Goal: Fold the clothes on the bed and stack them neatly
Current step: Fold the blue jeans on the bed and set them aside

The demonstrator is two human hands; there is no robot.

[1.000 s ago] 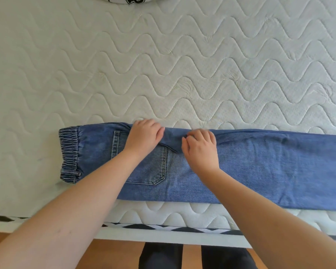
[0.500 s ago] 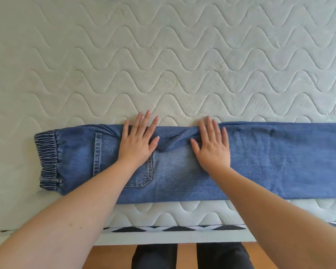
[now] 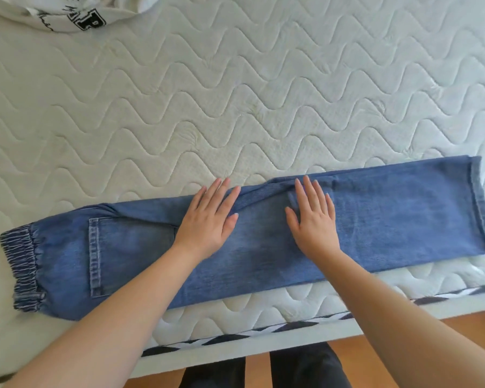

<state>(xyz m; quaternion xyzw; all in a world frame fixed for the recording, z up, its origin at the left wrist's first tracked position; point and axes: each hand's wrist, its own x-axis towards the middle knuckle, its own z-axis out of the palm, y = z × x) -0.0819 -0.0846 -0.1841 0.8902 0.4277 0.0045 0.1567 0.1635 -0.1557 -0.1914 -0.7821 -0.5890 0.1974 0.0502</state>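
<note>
Since the earlier frame both hands have slid a little rightward along the denim and flattened further, and the view has tilted so the hem end of the jeans and a white garment at the far left now show. Nearest the camera lie a strip of orange-brown wooden floor (image 3: 459,329) and the person's dark trouser legs (image 3: 263,371), then the white bed edge with its black-and-white patterned band (image 3: 235,334). On the near edge of the quilted, wave-stitched white mattress (image 3: 263,93) lie the blue jeans (image 3: 389,214), folded lengthwise leg on leg, their long axis running left to right across the view and rising slightly toward the right; the elastic waistband (image 3: 23,270) points left, the hems (image 3: 482,203) right, and a back pocket (image 3: 129,253) faces up. The left hand (image 3: 207,222) and right hand (image 3: 312,219) rest palm-down on the middle of the jeans, fingers spread and gripping nothing, set apart with a diagonal crease of denim between them. At the far left corner lies the white garment with black lettering (image 3: 76,15), well apart from the jeans.
</note>
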